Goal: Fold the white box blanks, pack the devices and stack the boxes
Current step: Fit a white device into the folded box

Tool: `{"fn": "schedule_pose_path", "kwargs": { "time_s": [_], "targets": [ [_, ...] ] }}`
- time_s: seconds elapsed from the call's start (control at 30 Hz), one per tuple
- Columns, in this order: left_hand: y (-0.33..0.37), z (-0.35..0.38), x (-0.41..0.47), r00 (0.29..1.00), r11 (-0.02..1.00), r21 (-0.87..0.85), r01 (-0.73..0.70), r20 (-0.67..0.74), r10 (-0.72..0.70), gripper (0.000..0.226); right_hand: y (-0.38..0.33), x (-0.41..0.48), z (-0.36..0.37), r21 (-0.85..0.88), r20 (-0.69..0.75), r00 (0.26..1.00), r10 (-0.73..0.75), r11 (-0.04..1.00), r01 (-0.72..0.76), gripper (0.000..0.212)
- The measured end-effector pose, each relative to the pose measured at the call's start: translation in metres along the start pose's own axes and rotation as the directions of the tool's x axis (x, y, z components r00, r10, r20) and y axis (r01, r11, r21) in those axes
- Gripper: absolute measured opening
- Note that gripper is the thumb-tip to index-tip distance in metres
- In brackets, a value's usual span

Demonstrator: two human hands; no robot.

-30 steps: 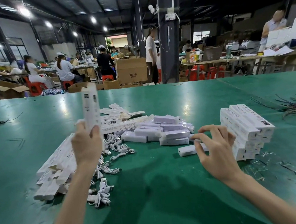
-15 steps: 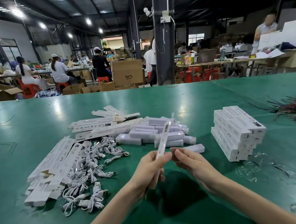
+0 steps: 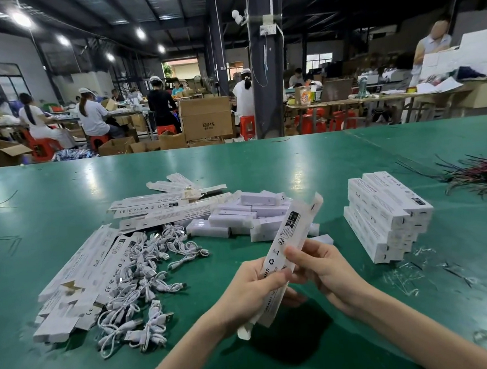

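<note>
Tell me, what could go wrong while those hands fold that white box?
1. The left hand and the right hand both hold the thin box blank in the air. A hard squeeze could crease it in the wrong place.
2. The stack of boxes sits unevenly, just right of the right hand. A bump might topple it.
3. The white cables lie tangled, so pulling one could drag others along.

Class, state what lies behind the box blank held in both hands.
A heap of white devices on the green table; the box blank hides its right part.
</note>
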State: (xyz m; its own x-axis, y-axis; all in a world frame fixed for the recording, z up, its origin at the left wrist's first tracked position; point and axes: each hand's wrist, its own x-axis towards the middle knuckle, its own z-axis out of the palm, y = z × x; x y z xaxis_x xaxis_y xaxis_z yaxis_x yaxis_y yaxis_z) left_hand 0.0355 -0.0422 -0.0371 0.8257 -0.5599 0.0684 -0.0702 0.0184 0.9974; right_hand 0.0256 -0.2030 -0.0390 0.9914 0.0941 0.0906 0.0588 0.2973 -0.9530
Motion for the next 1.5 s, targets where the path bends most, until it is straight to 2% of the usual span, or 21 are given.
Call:
{"fn": "schedule_pose_path", "kwargs": {
  "time_s": [0.2, 0.3, 0.4, 0.47, 0.57, 0.6, 0.67, 0.77, 0.87, 0.93, 1.03, 1.1, 1.17, 1.27, 1.37, 1.5],
  "targets": [
    [-0.002, -0.001, 0.001, 1.0, 1.0, 0.007, 0.003, 0.024, -0.003, 0.017, -0.003, -0.001, 0.001, -0.016, -0.031, 0.998, -0.047, 0.999, 0.047, 0.035],
    [0.0, 0.0, 0.002, 1.0, 0.998, 0.053, -0.015, 0.014, 0.015, 0.014, -0.007, 0.0, 0.001, 0.047, 0.0, 0.998, -0.062, 0.997, 0.062, 0.033],
    [-0.002, 0.004, 0.002, 0.989, 0.964, 0.257, -0.073, -0.105, 0.103, 0.021, -0.014, 0.003, -0.001, 0.147, -0.014, 0.995, -0.099, 0.984, 0.1, 0.037],
    [-0.002, 0.007, -0.001, 0.958, 0.884, 0.438, -0.161, -0.146, 0.246, 0.026, -0.019, 0.002, -0.002, 0.16, -0.003, 0.989, -0.151, 0.976, 0.149, 0.032],
    [-0.005, 0.007, -0.003, 0.891, 0.595, 0.771, -0.227, -0.081, 0.446, 0.05, -0.022, -0.003, 0.0, 0.072, 0.028, 0.972, -0.233, 0.971, 0.23, 0.033],
    [-0.007, 0.005, -0.003, 0.873, 0.516, 0.825, -0.233, -0.057, 0.485, 0.056, -0.022, -0.004, 0.002, 0.018, 0.027, 0.968, -0.25, 0.968, 0.249, 0.039],
    [-0.01, 0.005, -0.003, 0.857, 0.477, 0.838, -0.263, -0.024, 0.514, 0.06, -0.02, -0.007, 0.005, -0.131, -0.001, 0.95, -0.311, 0.942, 0.308, 0.046],
    [-0.007, 0.008, -0.006, 0.827, 0.546, 0.763, -0.346, -0.027, 0.562, 0.058, -0.021, -0.011, 0.008, -0.377, 0.048, 0.86, -0.508, 0.788, 0.486, 0.038],
    [0.003, 0.009, -0.007, 0.693, 0.508, 0.722, -0.469, -0.056, 0.719, 0.055, -0.024, -0.013, 0.003, -0.565, 0.146, 0.762, -0.631, 0.579, 0.588, 0.064],
    [0.009, 0.009, -0.008, 0.607, 0.46, 0.708, -0.536, -0.056, 0.793, 0.057, -0.028, -0.014, 0.0, -0.596, 0.221, 0.707, -0.671, 0.481, 0.643, 0.069],
    [0.015, 0.01, -0.009, 0.558, 0.457, 0.669, -0.586, -0.076, 0.826, 0.051, -0.034, -0.016, -0.001, -0.594, 0.328, 0.665, -0.671, 0.401, 0.698, 0.057],
    [0.018, 0.01, -0.011, 0.56, 0.497, 0.617, -0.61, -0.107, 0.821, 0.042, -0.038, -0.019, 0.0, -0.582, 0.334, 0.71, -0.62, 0.457, 0.673, 0.056],
    [0.019, 0.011, -0.012, 0.566, 0.531, 0.56, -0.635, -0.13, 0.814, 0.037, -0.041, -0.023, 0.002, -0.536, 0.317, 0.762, -0.565, 0.555, 0.635, 0.055],
    [0.023, 0.014, -0.013, 0.55, 0.526, 0.534, -0.662, -0.13, 0.825, 0.033, -0.046, -0.029, 0.007, -0.448, 0.301, 0.804, -0.512, 0.669, 0.593, 0.046],
    [0.024, 0.016, -0.014, 0.561, 0.562, 0.493, -0.664, -0.167, 0.81, 0.03, -0.05, -0.031, 0.007, -0.384, 0.305, 0.826, -0.473, 0.733, 0.562, 0.035],
    [0.023, 0.021, -0.014, 0.621, 0.666, 0.371, -0.648, -0.248, 0.743, 0.031, -0.049, -0.032, 0.007, -0.387, 0.342, 0.843, -0.415, 0.755, 0.529, 0.036]
  ]
}}
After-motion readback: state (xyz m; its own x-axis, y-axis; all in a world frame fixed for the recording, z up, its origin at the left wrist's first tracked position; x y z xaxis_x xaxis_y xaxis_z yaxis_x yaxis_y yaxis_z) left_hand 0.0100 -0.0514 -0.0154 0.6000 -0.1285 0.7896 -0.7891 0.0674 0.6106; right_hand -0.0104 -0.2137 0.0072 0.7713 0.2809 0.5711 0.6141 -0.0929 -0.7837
